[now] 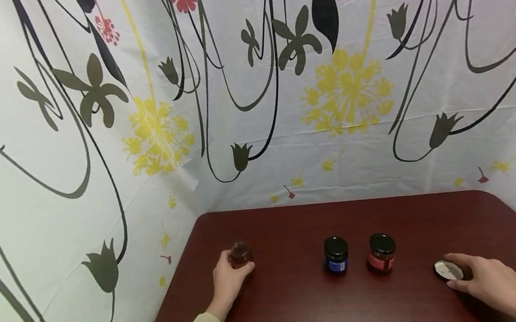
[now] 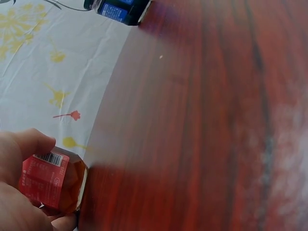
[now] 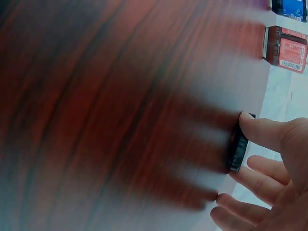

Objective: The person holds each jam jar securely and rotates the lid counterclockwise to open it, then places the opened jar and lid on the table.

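My left hand [image 1: 229, 282] grips a small glass jar [image 1: 240, 254] at the table's left side, its open-looking top bare of any lid. In the left wrist view that jar [image 2: 72, 187] shows a red label with a barcode and faceted amber sides, upright on the table, thumb [image 2: 38, 140] along it. At the right, my right hand [image 1: 497, 278] pinches a round black lid [image 1: 447, 270], pale inside facing up. The right wrist view shows the lid [image 3: 238, 149] low at the tabletop between thumb and fingers, the other fingertips spread near the surface.
Between the hands stand two black-lidded jars, one with a blue label [image 1: 336, 255] and one with a red label [image 1: 382, 254]. The dark red-brown table [image 1: 293, 305] has rounded far corners. A white flower-printed cloth [image 1: 253, 119] hangs behind it and along the left.
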### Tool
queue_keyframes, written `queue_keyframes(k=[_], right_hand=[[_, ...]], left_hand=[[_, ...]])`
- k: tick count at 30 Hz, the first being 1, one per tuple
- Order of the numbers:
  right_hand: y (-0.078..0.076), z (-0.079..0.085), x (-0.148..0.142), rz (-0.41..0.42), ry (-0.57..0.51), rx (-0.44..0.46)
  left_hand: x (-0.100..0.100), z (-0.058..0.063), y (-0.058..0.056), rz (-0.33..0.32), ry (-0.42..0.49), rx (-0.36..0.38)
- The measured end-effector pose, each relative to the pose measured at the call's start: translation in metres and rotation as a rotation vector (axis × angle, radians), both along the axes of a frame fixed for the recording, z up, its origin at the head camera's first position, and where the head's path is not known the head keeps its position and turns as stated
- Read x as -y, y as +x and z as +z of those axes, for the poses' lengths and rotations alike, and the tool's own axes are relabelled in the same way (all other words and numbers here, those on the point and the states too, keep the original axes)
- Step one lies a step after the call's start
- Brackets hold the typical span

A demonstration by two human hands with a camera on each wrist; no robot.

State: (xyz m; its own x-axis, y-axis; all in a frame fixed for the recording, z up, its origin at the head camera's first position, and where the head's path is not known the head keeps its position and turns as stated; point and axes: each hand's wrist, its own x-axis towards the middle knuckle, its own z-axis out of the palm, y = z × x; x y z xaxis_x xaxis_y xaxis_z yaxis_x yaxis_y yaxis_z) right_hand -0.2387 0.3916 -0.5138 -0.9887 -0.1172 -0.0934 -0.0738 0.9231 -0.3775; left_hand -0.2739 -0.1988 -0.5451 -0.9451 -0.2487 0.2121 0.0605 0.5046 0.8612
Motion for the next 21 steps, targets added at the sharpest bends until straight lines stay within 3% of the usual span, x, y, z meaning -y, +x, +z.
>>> queue_keyframes(k=[13, 21], right_hand=[[0.0011, -0.0011, -0.0026, -0.014, 0.003, 0.026], [0.0002, -0.0003, -0.0083, 0.032, 0.010, -0.072]], left_hand=[[-0.0019, -0.0008, 0.0006, 0.008, -0.001, 0.000], [0.0008, 0.0037, 0.0010, -0.004, -0.015, 0.003]])
